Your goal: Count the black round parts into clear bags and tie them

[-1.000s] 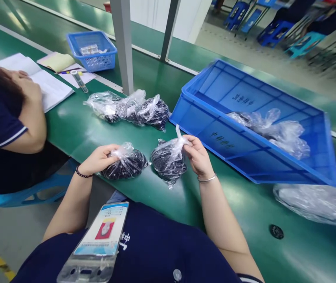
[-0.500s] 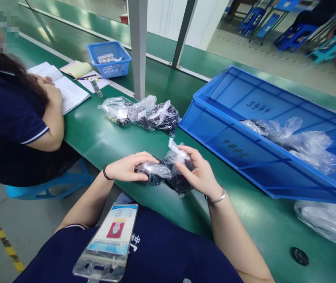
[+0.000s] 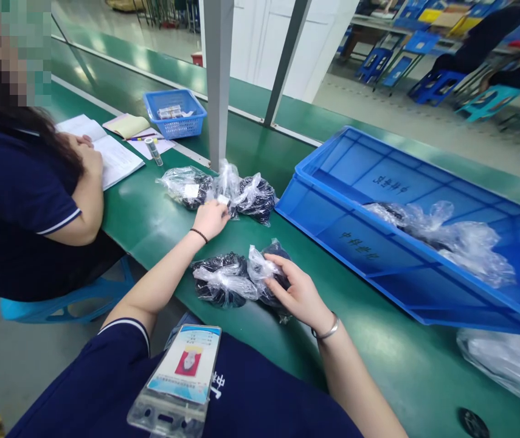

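My left hand reaches to the back row of knotted clear plastic bags, its bent fingers closed at the white label of the middle bag; the fingertips are partly hidden. On either side lie a left bag with a white label and a right bag, both with dark contents. Nearer to me, my right hand curls its thumb and fingers around the twisted neck of a plastic bag with black contents. Touching it on the left is another plastic bag of black items.
To the right stands a large blue crate with bagged items. A clear plastic bundle and a black round piece lie nearer. At left, a co-worker sits by an open notebook, a blue basket and a post.
My left hand has let go of the near left bag and moved forward to the middle back bag. The right hand stays at its bag. The view has tilted up slightly.
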`<action>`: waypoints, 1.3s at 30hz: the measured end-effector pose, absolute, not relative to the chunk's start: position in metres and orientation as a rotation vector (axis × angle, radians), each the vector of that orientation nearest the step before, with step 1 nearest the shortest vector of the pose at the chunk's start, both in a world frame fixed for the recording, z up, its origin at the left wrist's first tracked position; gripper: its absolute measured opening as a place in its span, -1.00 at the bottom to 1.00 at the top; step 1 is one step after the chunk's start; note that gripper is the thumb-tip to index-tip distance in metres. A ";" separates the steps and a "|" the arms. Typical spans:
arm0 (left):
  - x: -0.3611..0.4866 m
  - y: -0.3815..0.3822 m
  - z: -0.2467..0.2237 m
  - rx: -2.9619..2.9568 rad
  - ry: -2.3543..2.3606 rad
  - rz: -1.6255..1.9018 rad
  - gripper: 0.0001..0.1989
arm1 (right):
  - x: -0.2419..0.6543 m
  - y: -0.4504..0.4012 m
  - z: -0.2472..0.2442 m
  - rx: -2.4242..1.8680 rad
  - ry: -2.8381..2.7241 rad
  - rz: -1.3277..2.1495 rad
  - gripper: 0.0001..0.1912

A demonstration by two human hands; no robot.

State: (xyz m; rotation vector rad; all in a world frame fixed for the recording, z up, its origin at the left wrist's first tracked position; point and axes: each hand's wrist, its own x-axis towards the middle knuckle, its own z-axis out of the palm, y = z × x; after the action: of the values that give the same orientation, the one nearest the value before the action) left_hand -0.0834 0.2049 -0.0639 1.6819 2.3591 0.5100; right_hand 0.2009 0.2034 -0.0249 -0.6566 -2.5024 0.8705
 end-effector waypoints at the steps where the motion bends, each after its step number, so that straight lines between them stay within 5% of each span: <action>1: -0.078 0.197 -0.066 1.713 2.308 0.504 -0.79 | 0.202 0.204 -0.026 -0.674 -2.493 0.877 -0.59; 5: -0.070 0.162 -0.061 1.801 2.133 0.555 -0.74 | 0.205 0.208 -0.027 -0.698 -2.474 0.922 -0.59; 11: -0.107 0.160 -0.042 1.358 2.395 1.183 -0.85 | 0.205 0.208 -0.029 -0.718 -2.480 0.938 -0.61; 17: -0.115 0.203 -0.061 1.037 2.271 1.271 -0.50 | 0.206 0.203 -0.029 -0.691 -2.485 0.912 -0.62; 24: -0.085 0.190 -0.054 1.135 2.064 1.425 -0.79 | 0.220 0.207 -0.023 -0.815 -2.307 0.884 -0.63; 34: -0.093 0.109 -0.036 1.045 2.037 2.060 -0.73 | 0.233 0.225 -0.021 -0.921 -1.732 1.194 -0.51; 39: -0.092 0.081 -0.066 0.993 2.091 1.810 -0.78 | 0.235 0.230 -0.026 -0.993 -1.825 1.292 -0.41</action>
State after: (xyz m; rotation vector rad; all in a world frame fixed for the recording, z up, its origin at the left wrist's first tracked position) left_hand -0.0924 0.0809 -0.0664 0.9927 2.0912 1.8103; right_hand 0.2351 0.2305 -0.0261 -0.9930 -1.8248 1.2919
